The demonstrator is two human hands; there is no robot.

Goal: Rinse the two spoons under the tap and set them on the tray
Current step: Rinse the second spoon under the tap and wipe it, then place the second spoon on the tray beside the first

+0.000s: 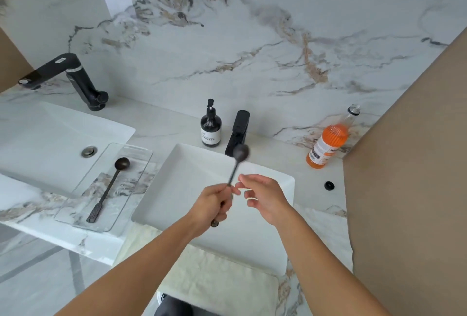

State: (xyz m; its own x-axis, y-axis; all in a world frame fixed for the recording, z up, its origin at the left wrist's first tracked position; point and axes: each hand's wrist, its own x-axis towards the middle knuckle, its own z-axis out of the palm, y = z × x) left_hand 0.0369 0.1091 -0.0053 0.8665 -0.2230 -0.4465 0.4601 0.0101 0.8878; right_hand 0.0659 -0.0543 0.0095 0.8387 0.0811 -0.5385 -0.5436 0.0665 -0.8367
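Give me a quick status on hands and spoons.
Left hand gripping dark metal spoon over white sink; right hand open. Second dark spoon on clear tray. Nothing blocking.

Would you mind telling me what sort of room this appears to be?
Probably a bathroom vanity: two white basins set in a marble counter, black taps, and a pump soap bottle by the marble wall.

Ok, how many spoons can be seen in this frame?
2. One spoon on the tray lies on the clear tray left of the sink. The held spoon is gripped in the left hand over the sink, bowl near the tap. None seem hidden.
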